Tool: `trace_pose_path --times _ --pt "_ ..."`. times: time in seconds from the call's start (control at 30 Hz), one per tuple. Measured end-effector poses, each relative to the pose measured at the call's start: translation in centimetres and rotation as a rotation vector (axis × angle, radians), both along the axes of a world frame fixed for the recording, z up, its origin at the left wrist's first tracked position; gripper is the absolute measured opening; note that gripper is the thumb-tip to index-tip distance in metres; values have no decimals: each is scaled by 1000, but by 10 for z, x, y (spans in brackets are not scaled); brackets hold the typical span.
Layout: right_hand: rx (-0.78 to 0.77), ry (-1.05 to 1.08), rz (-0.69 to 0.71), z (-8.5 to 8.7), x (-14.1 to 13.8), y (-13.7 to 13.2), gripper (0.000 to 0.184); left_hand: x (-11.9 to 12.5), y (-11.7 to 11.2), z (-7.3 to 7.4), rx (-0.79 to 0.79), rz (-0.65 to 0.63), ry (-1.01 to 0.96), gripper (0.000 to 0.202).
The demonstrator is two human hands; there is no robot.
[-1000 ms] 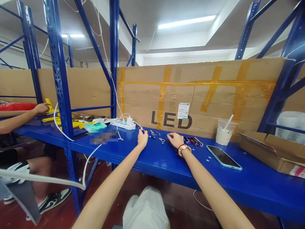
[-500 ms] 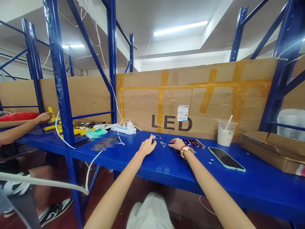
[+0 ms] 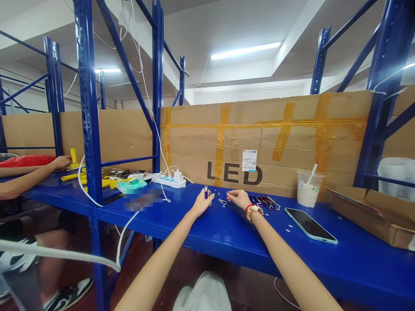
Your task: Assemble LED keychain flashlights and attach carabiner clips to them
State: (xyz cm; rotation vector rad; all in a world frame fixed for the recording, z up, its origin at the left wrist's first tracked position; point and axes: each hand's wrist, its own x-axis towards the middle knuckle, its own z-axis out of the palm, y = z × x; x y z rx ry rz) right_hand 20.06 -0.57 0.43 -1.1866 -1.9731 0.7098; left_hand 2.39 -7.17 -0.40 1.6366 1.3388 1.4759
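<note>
In my left hand (image 3: 201,204) is a small purple metal tube (image 3: 206,192) with a silvery end, gripped upright between thumb and fingers. It looks like a mini keychain flashlight, though it is too small to be sure. My right hand (image 3: 239,199) hovers just above the table, its fingertips pinched together; whatever they hold is too small to make out. On the blue table between the hands lie a silver carabiner clip (image 3: 222,201) and a few tiny metal parts (image 3: 218,194). Right behind my right wrist is a pile of purple and red metal tubes with clips (image 3: 266,203).
To the right lie a phone (image 3: 310,225), a plastic cup with a straw (image 3: 310,189) and an open cardboard box (image 3: 372,216). A power strip (image 3: 170,180) and yellow tubes (image 3: 100,182) are on the left, near another person's hand (image 3: 61,163). A taped cardboard panel (image 3: 194,142) closes the back.
My left hand has turned the purple tube from slanted to upright. My right hand has come up slightly off the table, its fingertips now pinched. The whole view has shifted a little.
</note>
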Motion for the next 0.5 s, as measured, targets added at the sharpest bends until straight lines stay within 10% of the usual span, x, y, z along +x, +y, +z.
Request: trace_pose_path --times 0.5 --pt "-209 322 411 6 -26 -34 50 1 -9 9 -131 -295 -163 44"
